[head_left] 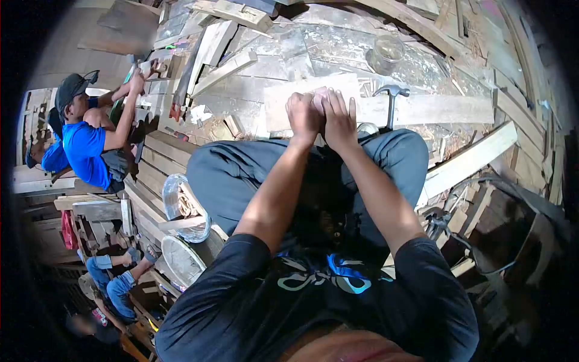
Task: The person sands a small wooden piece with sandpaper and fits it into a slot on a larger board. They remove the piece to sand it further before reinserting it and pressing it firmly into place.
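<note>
- Left hand [303,116], fingers curled, and right hand [341,120], fingers extended, meet at a small pinkish piece [320,99]; whether either clamps it, I cannot tell.
- That piece is over the pale board [275,111], inward from its corners.
- The board looks cut straight; surface work done or left is unclear.
- Hammer [391,110] lies beyond its right edge, unheld.
</note>
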`<act>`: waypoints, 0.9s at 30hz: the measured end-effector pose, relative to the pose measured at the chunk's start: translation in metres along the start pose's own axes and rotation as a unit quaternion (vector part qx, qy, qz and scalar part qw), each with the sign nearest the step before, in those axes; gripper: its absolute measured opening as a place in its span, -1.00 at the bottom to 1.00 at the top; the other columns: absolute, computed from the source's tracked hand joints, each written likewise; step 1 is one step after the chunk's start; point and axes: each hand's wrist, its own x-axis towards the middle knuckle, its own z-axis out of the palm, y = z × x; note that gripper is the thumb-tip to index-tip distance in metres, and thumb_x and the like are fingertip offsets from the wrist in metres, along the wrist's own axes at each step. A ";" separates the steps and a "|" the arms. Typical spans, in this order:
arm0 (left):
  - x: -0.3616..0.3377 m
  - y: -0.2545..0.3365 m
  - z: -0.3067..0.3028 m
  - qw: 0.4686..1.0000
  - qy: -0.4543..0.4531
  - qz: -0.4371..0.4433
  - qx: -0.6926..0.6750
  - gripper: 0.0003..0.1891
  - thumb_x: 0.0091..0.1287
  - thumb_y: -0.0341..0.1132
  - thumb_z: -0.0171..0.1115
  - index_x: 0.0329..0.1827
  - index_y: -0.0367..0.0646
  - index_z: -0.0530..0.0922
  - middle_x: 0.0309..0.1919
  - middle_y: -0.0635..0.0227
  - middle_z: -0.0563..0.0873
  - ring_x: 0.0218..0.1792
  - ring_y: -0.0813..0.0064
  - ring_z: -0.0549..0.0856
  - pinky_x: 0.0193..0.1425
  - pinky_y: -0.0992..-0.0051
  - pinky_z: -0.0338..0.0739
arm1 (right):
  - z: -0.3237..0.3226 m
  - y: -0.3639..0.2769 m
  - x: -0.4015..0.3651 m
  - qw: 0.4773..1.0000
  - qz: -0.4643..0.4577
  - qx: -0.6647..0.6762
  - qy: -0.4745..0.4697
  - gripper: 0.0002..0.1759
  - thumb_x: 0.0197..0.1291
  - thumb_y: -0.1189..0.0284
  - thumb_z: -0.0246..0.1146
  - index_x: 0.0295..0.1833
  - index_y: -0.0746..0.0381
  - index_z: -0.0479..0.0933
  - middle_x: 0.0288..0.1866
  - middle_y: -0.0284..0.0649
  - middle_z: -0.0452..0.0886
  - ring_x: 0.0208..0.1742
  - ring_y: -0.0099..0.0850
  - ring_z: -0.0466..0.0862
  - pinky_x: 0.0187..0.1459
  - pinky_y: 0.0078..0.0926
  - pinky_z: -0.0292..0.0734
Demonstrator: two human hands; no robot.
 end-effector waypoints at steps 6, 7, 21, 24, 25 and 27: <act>-0.016 0.009 -0.017 0.993 -0.074 -0.085 0.021 -0.82 0.26 -0.42 0.21 -0.13 -0.19 0.71 -0.36 -0.06 0.62 -0.20 -0.12 0.60 -0.01 0.06 0.48 | -0.009 -0.005 0.004 1.000 -0.006 -0.002 0.020 -0.49 0.29 0.48 0.05 0.36 0.29 0.40 0.56 -0.07 0.27 0.61 -0.14 0.18 0.58 0.13 -0.19; -0.016 0.010 -0.016 0.993 -0.077 -0.085 0.033 -0.82 0.27 -0.41 0.21 -0.13 -0.19 0.71 -0.35 -0.06 0.62 -0.19 -0.11 0.60 0.00 0.06 0.48 | -0.006 -0.005 0.003 1.000 -0.007 -0.001 0.023 -0.50 0.28 0.47 0.05 0.35 0.28 0.40 0.55 -0.07 0.27 0.61 -0.14 0.18 0.58 0.13 -0.18; -0.001 -0.002 0.003 0.996 -0.057 -0.048 -0.044 -0.78 0.27 -0.30 0.22 -0.16 -0.25 0.69 -0.23 -0.10 0.61 -0.13 -0.08 0.58 0.00 0.05 0.47 | -0.003 -0.004 0.000 1.000 0.000 0.013 0.024 -0.46 0.25 0.43 0.13 0.37 0.23 0.38 0.53 -0.06 0.29 0.61 -0.17 0.17 0.59 0.12 -0.22; -0.014 0.000 0.003 0.998 -0.040 -0.058 -0.004 -0.82 0.29 -0.36 0.22 -0.18 -0.25 0.71 -0.33 -0.03 0.62 -0.17 -0.03 0.61 -0.01 0.10 0.50 | -0.005 -0.001 -0.001 0.999 -0.009 0.027 0.036 -0.50 0.26 0.43 0.13 0.32 0.24 0.43 0.52 -0.04 0.32 0.59 -0.12 0.22 0.58 0.13 -0.20; -0.014 0.006 -0.006 0.998 -0.038 -0.049 0.015 -0.84 0.31 -0.40 0.21 -0.20 -0.24 0.73 -0.38 0.00 0.63 -0.20 0.00 0.62 -0.04 0.11 0.51 | -0.004 0.000 -0.001 0.999 -0.008 0.026 0.041 -0.51 0.26 0.43 0.12 0.32 0.24 0.43 0.52 -0.04 0.32 0.59 -0.13 0.22 0.57 0.13 -0.19; -0.032 0.005 -0.015 0.995 -0.061 -0.083 0.008 -0.83 0.30 -0.37 0.22 -0.20 -0.23 0.73 -0.38 -0.05 0.61 -0.22 -0.05 0.62 -0.06 0.07 0.51 | -0.003 -0.002 0.000 0.998 -0.008 0.029 0.053 -0.52 0.27 0.43 0.12 0.31 0.24 0.44 0.52 -0.04 0.32 0.59 -0.13 0.21 0.57 0.13 -0.19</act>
